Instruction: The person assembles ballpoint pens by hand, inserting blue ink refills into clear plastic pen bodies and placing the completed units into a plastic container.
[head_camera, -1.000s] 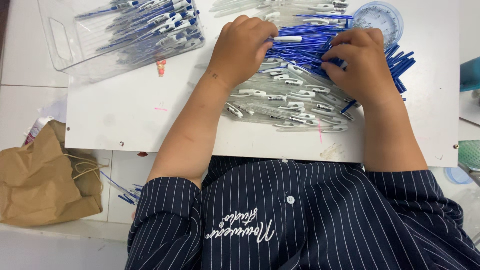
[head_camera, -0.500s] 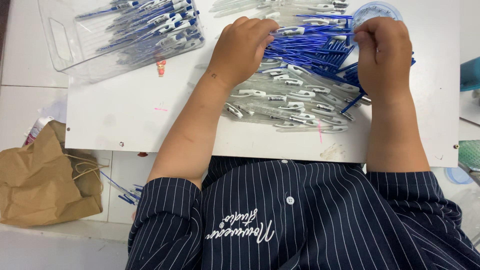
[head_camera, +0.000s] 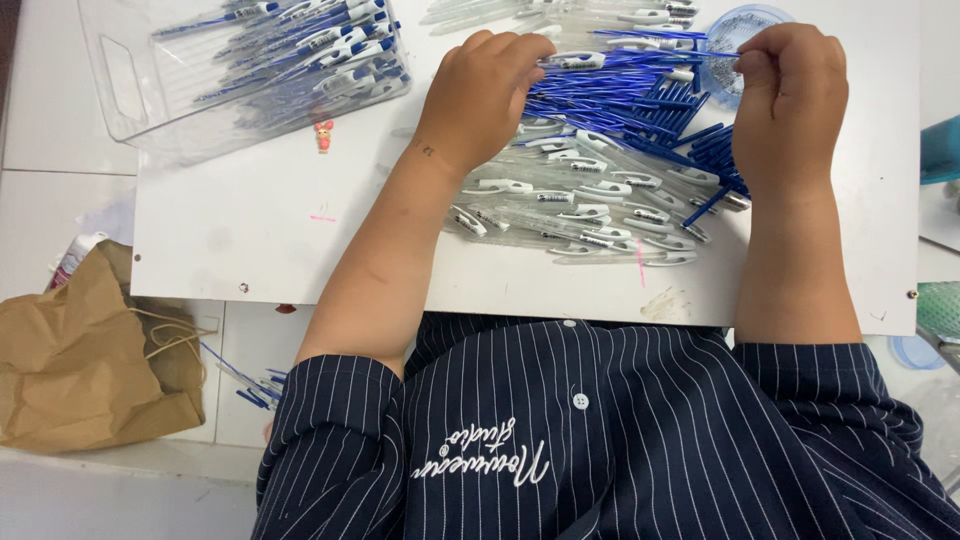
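Two hands work over one heap in the head view. The left hand (head_camera: 485, 95) curls its fingers around a clear pen barrel (head_camera: 578, 61). The right hand (head_camera: 790, 95) is closed in a loose fist, pinching a thin blue refill (head_camera: 668, 52). Between them lie blue refills (head_camera: 625, 100); just below, clear barrels (head_camera: 590, 215). Left of the left hand stands a clear bin (head_camera: 130, 95) of assembled pens.

A dark navy shirt (head_camera: 620, 440) with thin white pinstripes and short sleeves. White button (head_camera: 579, 401) at twelve o'clock above white script lettering (head_camera: 480, 462).
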